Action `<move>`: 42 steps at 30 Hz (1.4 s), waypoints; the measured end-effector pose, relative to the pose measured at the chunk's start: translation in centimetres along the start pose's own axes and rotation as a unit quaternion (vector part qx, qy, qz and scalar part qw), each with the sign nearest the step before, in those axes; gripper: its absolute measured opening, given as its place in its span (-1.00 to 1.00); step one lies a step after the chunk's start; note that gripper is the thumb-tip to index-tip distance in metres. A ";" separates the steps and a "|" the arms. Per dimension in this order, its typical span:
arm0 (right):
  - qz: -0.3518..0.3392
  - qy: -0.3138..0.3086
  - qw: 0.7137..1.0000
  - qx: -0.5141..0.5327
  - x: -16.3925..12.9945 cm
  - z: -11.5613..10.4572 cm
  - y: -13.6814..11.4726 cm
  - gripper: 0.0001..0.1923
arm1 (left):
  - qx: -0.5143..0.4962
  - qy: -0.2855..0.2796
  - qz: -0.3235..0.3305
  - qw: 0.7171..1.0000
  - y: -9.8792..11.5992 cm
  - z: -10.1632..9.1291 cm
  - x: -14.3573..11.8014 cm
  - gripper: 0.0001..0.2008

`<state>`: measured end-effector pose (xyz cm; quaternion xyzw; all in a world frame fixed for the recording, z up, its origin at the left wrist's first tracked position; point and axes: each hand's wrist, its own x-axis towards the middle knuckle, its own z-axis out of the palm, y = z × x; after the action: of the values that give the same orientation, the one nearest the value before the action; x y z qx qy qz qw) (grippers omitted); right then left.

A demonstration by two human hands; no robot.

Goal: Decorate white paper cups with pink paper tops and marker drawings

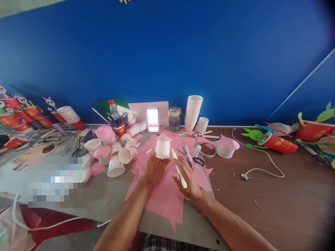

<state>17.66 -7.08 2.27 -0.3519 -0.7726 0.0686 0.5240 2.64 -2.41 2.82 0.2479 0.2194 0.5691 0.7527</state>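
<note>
A white paper cup stands upside down on the fingers of my left hand, and a pink paper cone tops it like a roof. My right hand, just right of the cup, has a white marker with yellow ends between its thumb and fingers. The marker slants, its upper end close to the cup; whether they touch I cannot tell. Beneath both hands lies pink paper with jagged edges. Black-handled scissors and a lilac marker rest on it to the right.
Several paper cups, some with pink paper, crowd the left. At the back stand a lit phone, a glass jar and a tall cup stack. A pink-topped cup and white cable lie right.
</note>
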 end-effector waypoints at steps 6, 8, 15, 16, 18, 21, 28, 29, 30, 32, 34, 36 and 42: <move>-0.027 0.026 0.999 0.026 0.1 -0.5 0.2 -0.57 | -0.039 0.002 -0.051 0.998 0.2 0.4 -0.1 -0.67; -0.040 0.030 0.998 0.031 0.2 -0.3 0.2 -0.59 | -0.041 0.009 -0.061 0.997 0.1 0.3 -0.1 -0.70; 0.071 0.066 0.994 0.053 0.1 0.3 0.2 -0.60 | -0.056 0.008 -0.063 0.996 -0.3 0.1 -0.1 -0.77; 0.071 0.067 0.994 0.053 0.1 0.2 0.2 -0.62 | -0.056 0.005 -0.065 0.996 -0.3 0.2 -0.2 -0.76; 0.050 0.067 0.995 0.056 0.3 0.1 0.0 -0.65 | -0.056 0.000 -0.067 0.996 -0.3 0.4 -0.3 -0.74; 0.028 0.066 0.996 0.062 0.6 -0.1 -0.1 -0.67 | -0.048 -0.008 -0.069 0.996 -0.2 0.5 -0.4 -0.70; 0.048 0.060 0.994 0.073 0.8 -0.6 -0.2 -0.71 | -0.064 -0.031 -0.075 0.995 -0.4 0.1 -0.2 -0.69; 0.050 0.060 0.994 0.077 0.8 -0.6 -0.2 -0.71 | -0.066 -0.034 -0.075 0.994 -0.4 0.1 -0.2 -0.69; 0.049 0.061 0.994 0.081 0.8 -0.6 -0.2 -0.71 | -0.065 -0.034 -0.073 0.995 -0.4 0.2 -0.3 -0.70; 0.046 0.064 0.993 0.086 0.7 -0.5 -0.1 -0.70 | -0.057 -0.027 -0.068 0.996 -0.4 0.3 -0.4 -0.72; 0.045 0.068 0.993 0.084 0.6 -0.3 0.0 -0.70 | -0.046 -0.019 -0.064 0.997 -0.3 0.5 -0.4 -0.73; 0.050 0.070 0.993 0.085 0.5 -0.2 0.1 -0.70 | -0.040 -0.014 -0.063 0.997 -0.3 0.6 -0.4 -0.74; 0.060 0.071 0.990 0.105 0.3 -0.2 0.3 -0.69 | -0.042 -0.021 -0.068 0.997 -0.4 0.5 -0.3 -0.73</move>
<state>17.89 -6.73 2.47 -0.3446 -0.6996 0.1555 0.6063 3.14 -2.90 3.02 0.2123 0.1956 0.5197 0.8041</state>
